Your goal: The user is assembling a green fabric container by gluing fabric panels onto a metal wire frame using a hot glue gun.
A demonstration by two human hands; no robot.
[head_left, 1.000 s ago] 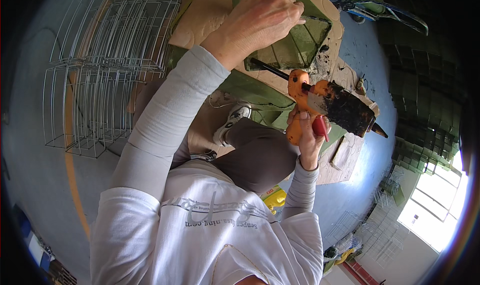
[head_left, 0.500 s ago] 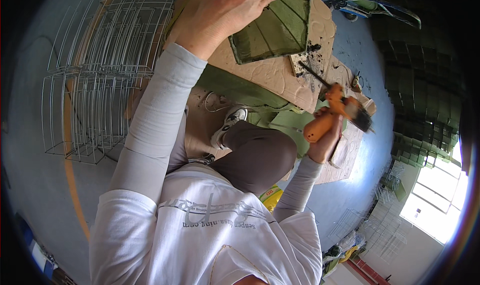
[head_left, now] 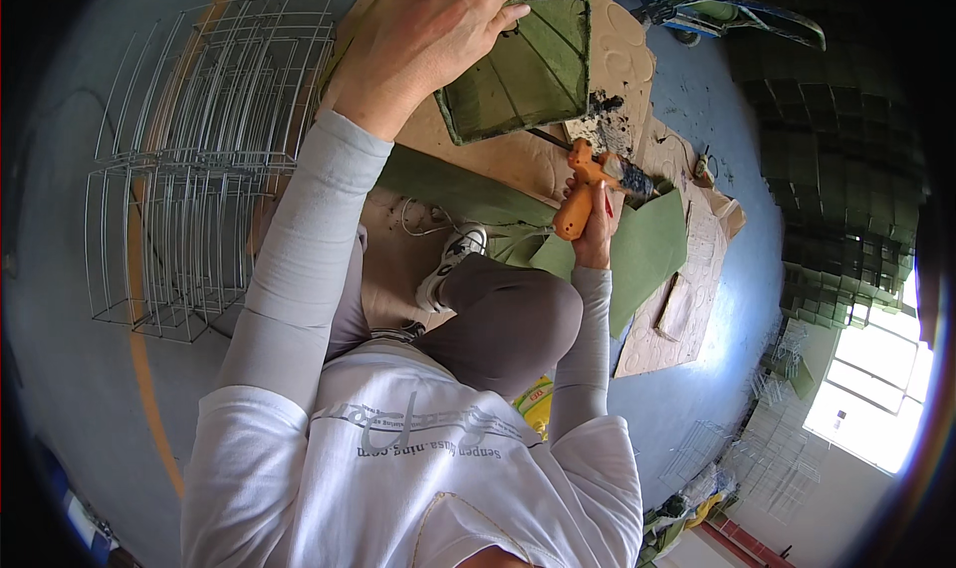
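Note:
A green fabric piece on a stiff frame, open like a shallow box with dark-edged sides, is tilted over the brown cardboard. My left hand reaches across it, fingers bent and closed at its upper edge; the palm side is hidden. In my right hand is an orange glue gun, gripped by its handle. Its thin dark nozzle points left, and the tip is close to the lower edge of the green piece; whether they touch I cannot tell. Black residue coats the gun's back end.
Brown cardboard covers part of the floor, with black smears on it. Green fabric sheets lie to the right. Wire frames stand at left. Stacked green pieces line the right. A pale cord runs near my shoe.
My right hand has brought the glue gun left and upward, its nozzle now near the green piece's lower edge. My left hand and the green piece have shifted slightly in view.

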